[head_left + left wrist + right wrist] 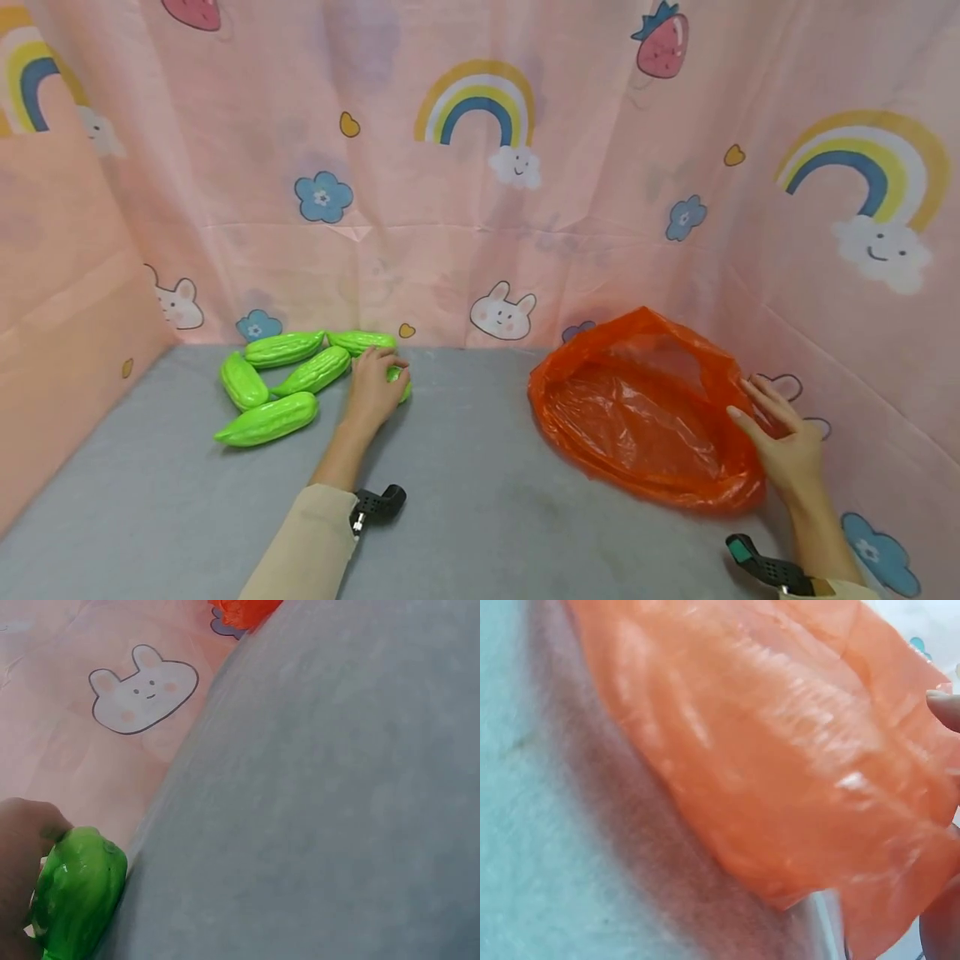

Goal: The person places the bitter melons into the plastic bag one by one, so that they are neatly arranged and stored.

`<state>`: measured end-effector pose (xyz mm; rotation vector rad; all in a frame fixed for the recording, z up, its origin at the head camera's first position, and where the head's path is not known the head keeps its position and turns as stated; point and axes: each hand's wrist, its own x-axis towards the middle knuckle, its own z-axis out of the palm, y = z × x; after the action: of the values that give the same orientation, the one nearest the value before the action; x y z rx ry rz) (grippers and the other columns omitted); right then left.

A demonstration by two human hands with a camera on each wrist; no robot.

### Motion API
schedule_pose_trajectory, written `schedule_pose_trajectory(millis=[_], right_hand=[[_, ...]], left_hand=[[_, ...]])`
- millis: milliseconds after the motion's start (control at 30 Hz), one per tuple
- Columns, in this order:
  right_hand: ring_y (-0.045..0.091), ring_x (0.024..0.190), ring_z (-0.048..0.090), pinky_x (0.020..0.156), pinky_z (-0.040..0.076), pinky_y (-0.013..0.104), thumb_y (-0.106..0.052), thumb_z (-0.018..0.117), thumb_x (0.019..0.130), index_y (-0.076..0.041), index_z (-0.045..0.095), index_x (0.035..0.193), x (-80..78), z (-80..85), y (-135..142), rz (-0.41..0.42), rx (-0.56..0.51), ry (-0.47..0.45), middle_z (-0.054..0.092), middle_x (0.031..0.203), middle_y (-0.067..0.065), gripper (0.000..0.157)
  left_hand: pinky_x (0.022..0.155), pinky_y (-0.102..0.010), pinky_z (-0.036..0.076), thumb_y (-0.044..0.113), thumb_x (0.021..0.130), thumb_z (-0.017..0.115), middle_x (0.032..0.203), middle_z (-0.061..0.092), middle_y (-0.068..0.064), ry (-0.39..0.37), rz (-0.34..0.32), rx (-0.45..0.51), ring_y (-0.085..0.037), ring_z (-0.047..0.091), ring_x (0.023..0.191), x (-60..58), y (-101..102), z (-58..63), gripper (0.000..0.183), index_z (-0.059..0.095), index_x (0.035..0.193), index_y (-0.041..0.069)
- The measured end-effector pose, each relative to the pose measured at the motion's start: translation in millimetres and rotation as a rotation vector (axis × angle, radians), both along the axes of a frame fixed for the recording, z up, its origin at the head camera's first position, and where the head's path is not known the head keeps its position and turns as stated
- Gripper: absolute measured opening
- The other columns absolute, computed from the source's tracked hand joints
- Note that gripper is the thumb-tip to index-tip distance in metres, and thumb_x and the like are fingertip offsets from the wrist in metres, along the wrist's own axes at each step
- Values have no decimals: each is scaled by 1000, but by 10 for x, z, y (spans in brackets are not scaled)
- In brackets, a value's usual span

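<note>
My left hand [377, 385] grips a bright green bitter melon [404, 390] at the right end of a group of them. In the left wrist view its rounded end [88, 881] sticks out past my fingers, close to the grey surface; the rest is hidden. Several more bitter melons [268, 419] lie to the left of that hand. Over on the right, a thin orange-red plastic bag [577, 450] stands with its mouth wide, facing me. My right hand [787, 442] holds the bag's right rim between thumb and fingers.
The grey tabletop [465, 492] runs back to a pink patterned cloth [420, 275] hanging behind. The same cloth encloses the left and right sides. A black wrist camera mount [378, 504] sits on the left sleeve, another [768, 567] on the right wrist.
</note>
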<state>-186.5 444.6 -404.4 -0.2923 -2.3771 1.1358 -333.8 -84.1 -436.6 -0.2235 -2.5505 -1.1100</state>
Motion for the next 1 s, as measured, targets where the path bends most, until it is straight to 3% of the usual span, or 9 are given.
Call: schedule_pose_trajectory(millis=[100, 200, 333, 500, 567, 700, 767, 933, 1000], right_hand=[[11, 151, 36, 86, 38, -4, -34, 63, 100, -35, 41, 153, 9, -47, 7, -2, 46, -25, 35, 163, -16, 58], [-5, 132, 48, 82, 40, -4, -31, 62, 100, -35, 41, 153, 2, -77, -5, 6, 54, 2, 42, 159, -16, 57], [-21, 107, 45, 81, 41, -4, -26, 62, 101, -30, 49, 150, -44, -119, -45, 2, 33, 75, 53, 148, -19, 50], [-21, 110, 46, 85, 39, -5, -24, 63, 101, -26, 54, 147, -123, -198, -130, -21, 19, 100, 55, 144, -21, 47], [-21, 110, 47, 86, 39, -5, -22, 65, 99, -22, 56, 146, -151, -216, -167, -25, 6, 117, 57, 136, -29, 47], [-20, 107, 51, 85, 41, -4, -14, 69, 96, -16, 57, 145, -185, -190, -272, 4, -55, 160, 58, 125, -36, 51], [-17, 105, 54, 83, 43, -3, -10, 69, 95, -14, 57, 145, -193, -167, -346, 23, -147, 174, 61, 123, -34, 52], [-12, 108, 58, 85, 46, -1, -6, 70, 93, -16, 59, 143, -240, -155, -553, 20, -337, 202, 65, 132, -23, 53], [-12, 111, 56, 86, 45, -1, -7, 71, 93, -16, 58, 144, -255, -156, -608, 23, -346, 200, 64, 134, -21, 53]], left_hand=[[123, -60, 24, 15, 87, 72, 143, 56, -25, 0, 3, 38, -48, 35, 146, 1, -11, 12, 30, 73, 112, -1], [122, -56, 29, 20, 85, 75, 150, 48, -26, -20, 22, 64, -48, 31, 148, 12, -23, 30, 39, 70, 117, -1], [122, -56, 30, 28, 82, 80, 156, 41, -24, -61, 63, 76, -45, 29, 150, 34, -31, 48, 48, 68, 120, 0], [121, -56, 32, 31, 81, 82, 156, 42, -26, -93, 86, 91, -45, 33, 148, 51, -24, 43, 56, 66, 124, -1], [121, -55, 33, 31, 81, 82, 156, 42, -26, -105, 79, 93, -46, 35, 147, 51, -17, 33, 57, 65, 126, -1], [120, -55, 33, 32, 82, 82, 159, 37, -24, -137, 26, 81, -44, 36, 147, 49, 29, 22, 58, 65, 127, 0], [119, -56, 34, 34, 83, 81, 161, 35, -23, -152, -21, 58, -45, 36, 148, 47, 75, 14, 58, 65, 128, 2], [117, -60, 36, 31, 83, 81, 163, 28, -26, -167, -131, 38, -50, 34, 147, 62, 169, 9, 55, 66, 130, 7], [117, -62, 35, 31, 83, 81, 163, 26, -27, -169, -159, 38, -50, 32, 148, 65, 178, 7, 58, 64, 134, 8]])
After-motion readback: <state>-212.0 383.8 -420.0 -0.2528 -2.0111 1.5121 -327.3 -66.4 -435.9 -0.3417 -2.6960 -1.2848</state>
